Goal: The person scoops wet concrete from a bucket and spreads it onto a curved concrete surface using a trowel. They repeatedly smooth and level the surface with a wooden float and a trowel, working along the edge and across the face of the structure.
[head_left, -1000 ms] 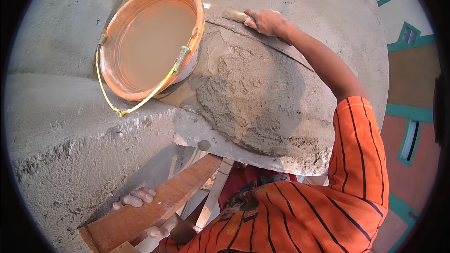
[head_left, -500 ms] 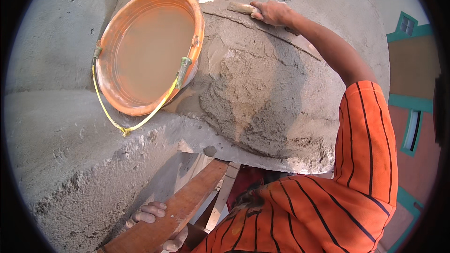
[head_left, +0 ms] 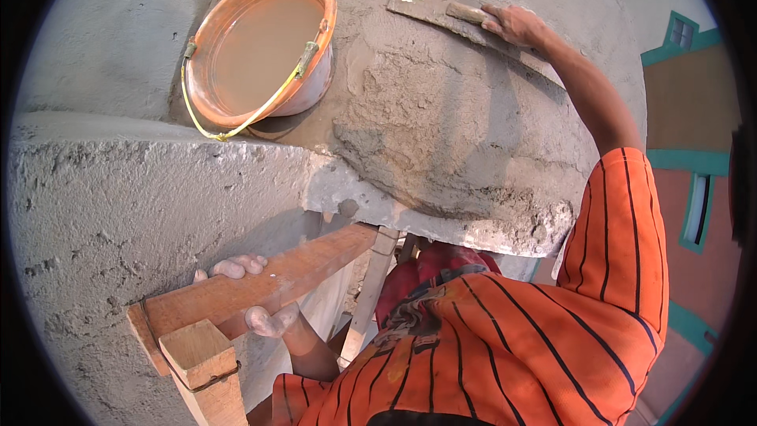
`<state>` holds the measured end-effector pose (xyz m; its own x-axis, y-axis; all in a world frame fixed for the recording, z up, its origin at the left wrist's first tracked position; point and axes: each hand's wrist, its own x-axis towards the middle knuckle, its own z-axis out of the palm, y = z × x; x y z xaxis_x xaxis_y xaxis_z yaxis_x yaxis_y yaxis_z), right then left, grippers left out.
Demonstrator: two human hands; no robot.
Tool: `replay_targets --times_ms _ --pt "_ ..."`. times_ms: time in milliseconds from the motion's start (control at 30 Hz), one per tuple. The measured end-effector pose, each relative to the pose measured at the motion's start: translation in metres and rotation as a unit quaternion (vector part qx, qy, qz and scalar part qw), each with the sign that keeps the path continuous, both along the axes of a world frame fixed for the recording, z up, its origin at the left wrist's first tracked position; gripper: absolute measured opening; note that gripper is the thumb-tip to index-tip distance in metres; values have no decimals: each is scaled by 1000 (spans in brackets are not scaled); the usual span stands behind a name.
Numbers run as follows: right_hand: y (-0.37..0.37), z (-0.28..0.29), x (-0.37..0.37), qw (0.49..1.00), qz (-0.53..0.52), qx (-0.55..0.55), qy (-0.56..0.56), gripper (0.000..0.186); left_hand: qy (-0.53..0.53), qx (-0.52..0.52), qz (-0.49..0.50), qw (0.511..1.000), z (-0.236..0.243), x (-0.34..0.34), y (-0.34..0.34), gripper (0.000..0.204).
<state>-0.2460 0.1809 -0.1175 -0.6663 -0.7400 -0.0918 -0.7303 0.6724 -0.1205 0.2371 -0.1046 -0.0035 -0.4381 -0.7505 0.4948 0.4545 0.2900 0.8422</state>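
Observation:
My right hand [head_left: 516, 25] is closed round the handle of a long, flat plastering float [head_left: 430, 9] smeared with grey mortar. The float lies along the upper edge of a rough patch of wet mortar [head_left: 426, 122] on a curved concrete surface. Lower left, my left hand [head_left: 272, 320] grips a reddish wooden beam [head_left: 307, 264], fingers over its far side and thumb side on the near one. An orange bucket [head_left: 319, 79] of murky, grey-brown water stands tilted in the picture, left of the mortar, its yellow handle [head_left: 193, 114] hanging over the rim.
A wooden post [head_left: 205, 371] is tied with wire at the beam's near end. The slab's edge [head_left: 473, 229] drops away toward me. Below it are a thin wooden prop [head_left: 371, 292] and a gap. Left is a rough concrete wall [head_left: 158, 213]; painted building walls [head_left: 694, 102] rise at right.
My right hand has moved the float rightward across the mortar, and more of its upper face shows. The view has shifted, revealing the post and more beam. My left hand still grips the beam.

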Motion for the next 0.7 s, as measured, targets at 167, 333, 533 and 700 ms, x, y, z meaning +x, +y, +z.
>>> replay_targets --times_ms 167,333,533,700 --pt "-10 -6 16 995 52 81 -40 59 -16 18 24 999 -1 1 2 84" --pt "-75 -43 18 990 109 93 -9 71 -49 -9 19 999 -6 13 -5 95" --pt "-94 -61 0 992 65 110 19 69 -90 -43 40 994 -6 15 3 99" --pt "-148 -66 -18 1000 -3 28 -12 58 -66 -34 22 997 -1 13 2 100"
